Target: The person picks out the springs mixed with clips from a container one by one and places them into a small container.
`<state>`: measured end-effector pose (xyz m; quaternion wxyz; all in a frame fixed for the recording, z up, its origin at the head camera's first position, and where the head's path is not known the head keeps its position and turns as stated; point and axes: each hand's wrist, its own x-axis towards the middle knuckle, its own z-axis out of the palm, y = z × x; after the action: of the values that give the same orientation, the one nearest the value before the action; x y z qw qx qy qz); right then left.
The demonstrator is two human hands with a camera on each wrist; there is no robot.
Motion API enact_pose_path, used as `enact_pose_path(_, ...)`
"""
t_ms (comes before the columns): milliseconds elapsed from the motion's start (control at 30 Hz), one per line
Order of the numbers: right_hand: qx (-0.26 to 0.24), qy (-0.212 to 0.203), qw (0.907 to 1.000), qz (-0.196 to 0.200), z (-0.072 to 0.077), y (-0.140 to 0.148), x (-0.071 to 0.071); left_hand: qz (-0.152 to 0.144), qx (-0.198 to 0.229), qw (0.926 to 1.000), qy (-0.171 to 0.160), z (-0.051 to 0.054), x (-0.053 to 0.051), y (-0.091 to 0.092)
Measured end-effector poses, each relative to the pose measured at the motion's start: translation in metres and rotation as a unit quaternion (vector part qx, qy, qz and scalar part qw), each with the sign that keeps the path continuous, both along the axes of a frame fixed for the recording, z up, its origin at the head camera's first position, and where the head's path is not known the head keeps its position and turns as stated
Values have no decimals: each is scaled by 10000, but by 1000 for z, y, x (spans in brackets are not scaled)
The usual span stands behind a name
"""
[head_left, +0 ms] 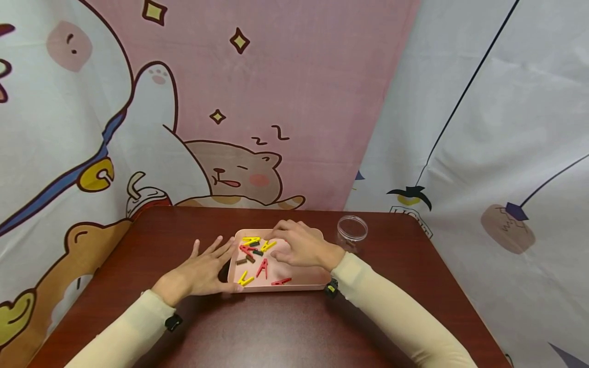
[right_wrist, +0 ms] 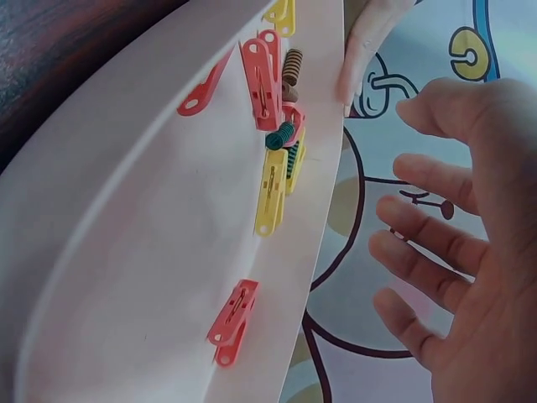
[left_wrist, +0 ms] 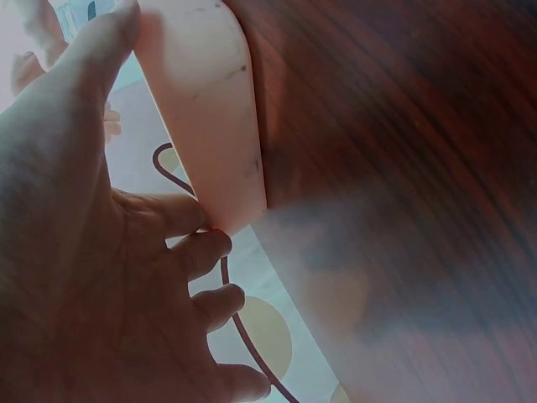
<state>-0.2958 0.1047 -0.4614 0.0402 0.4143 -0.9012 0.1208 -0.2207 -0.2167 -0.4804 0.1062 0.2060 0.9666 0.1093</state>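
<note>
A shallow pink tray (head_left: 303,287) holds several red and yellow plastic clothespins, with small dark green and brown coils among them. My left hand (head_left: 202,271) is spread at the tray's left side, its thumb against the near left corner and fingertips at the rim. Over the middle of the tray hovers my right hand (head_left: 301,245), fingers slightly bent and holding nothing in the right wrist view. Below it there, a red clothespin (right_wrist: 233,323) lies apart from the cluster. A yellow clothespin (right_wrist: 270,193) lies beside a green coil (right_wrist: 279,136) and a brown coil (right_wrist: 292,67).
A clear round jar (head_left: 352,232), without a lid on top, stands behind the tray's right end, partly behind my right wrist. The dark red wooden table (head_left: 285,332) extends to a printed cloth backdrop (head_left: 322,102) along its far edge.
</note>
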Motion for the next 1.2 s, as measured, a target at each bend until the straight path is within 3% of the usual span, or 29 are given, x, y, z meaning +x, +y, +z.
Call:
enact_pose_path(267,-95,-260,9992,281,-2,-8,-4,2,4,10000,6,0,-1,-1)
enact_pose_path(567,-97,-274,9979,574,-3,-16,-7,-15,5,10000,12,-1,-1,-1)
enact_pose_path(933,481,-339,9967,564,-5,-24,-14,-25,97,9999,68,2,2,-1)
enact_pose_path(1200,543,-470,9950,690,-4,-32,-15,-52,112,9999,90,3,2,-1)
